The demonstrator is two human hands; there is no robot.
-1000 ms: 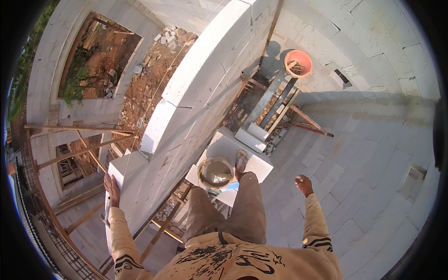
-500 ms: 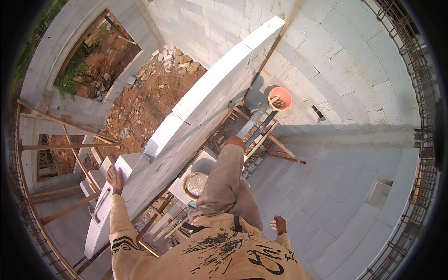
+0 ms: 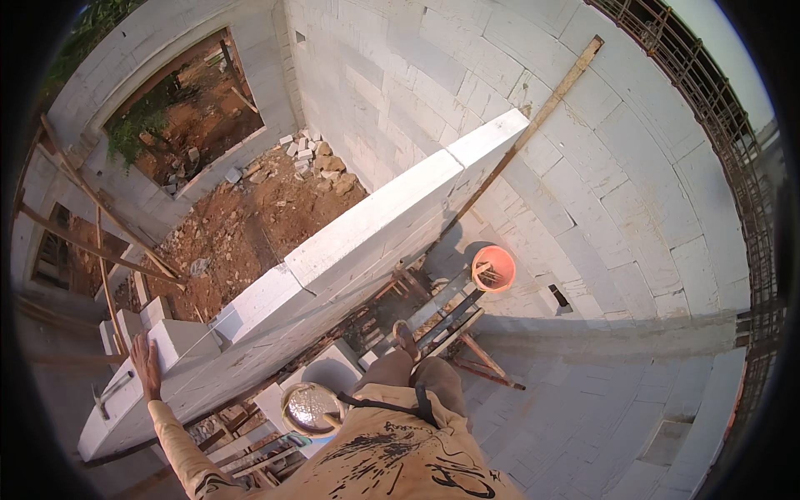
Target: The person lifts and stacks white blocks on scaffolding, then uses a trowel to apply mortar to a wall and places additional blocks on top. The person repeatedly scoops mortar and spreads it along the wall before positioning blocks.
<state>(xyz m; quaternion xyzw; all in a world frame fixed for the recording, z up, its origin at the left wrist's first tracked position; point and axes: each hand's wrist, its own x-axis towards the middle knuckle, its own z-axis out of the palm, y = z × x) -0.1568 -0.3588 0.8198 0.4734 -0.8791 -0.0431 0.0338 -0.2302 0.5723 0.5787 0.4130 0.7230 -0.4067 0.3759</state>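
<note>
My left hand on the white block wall.
Fingers spread flat on a block top at eight o'clock; my right hand is out of view; orange bucket at two o'clock.

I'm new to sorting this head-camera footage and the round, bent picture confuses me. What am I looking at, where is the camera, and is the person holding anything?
The camera sits on the person's head and looks straight down, so you see their own body from above; the wide lens bends straight edges. They stand on a wooden scaffold beside a half-built wall of white blocks. The left hand lies flat on the top of the wall, fingers spread, holding nothing. The right hand is out of view. By their legs, a round metal pan sits on a white block. Further along the scaffold is an orange bucket. Far below, on the other side of the wall, is red earth with rubble.
</note>
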